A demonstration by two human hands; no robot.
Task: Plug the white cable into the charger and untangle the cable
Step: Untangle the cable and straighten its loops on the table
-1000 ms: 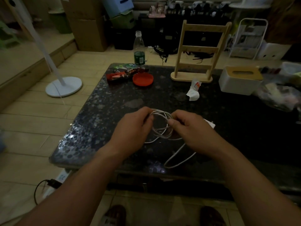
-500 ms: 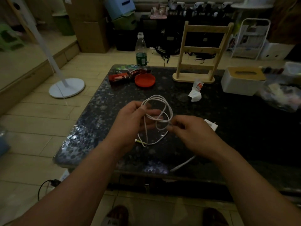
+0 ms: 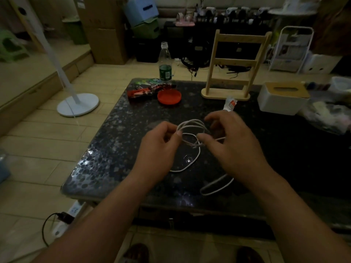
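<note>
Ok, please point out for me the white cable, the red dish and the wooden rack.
white cable (image 3: pixel 191 165): head view, on the loop that hangs below the hands.
red dish (image 3: pixel 169 97): head view, on the middle of its flat inside.
wooden rack (image 3: pixel 236 62): head view, on the middle crossbar.

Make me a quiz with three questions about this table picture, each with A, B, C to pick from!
1. Where is the red dish?
A. left of the wooden rack
B. on the tissue box
C. on the floor

2. What colour is the cable?
A. black
B. white
C. green

3. What state is the cable in?
A. straight
B. looped between both hands
C. rolled on a spool

Answers:
1 A, the dish sits on the table left of the rack.
2 B, its strands show white against the dark top.
3 B, the left hand and right hand hold loops.
</note>
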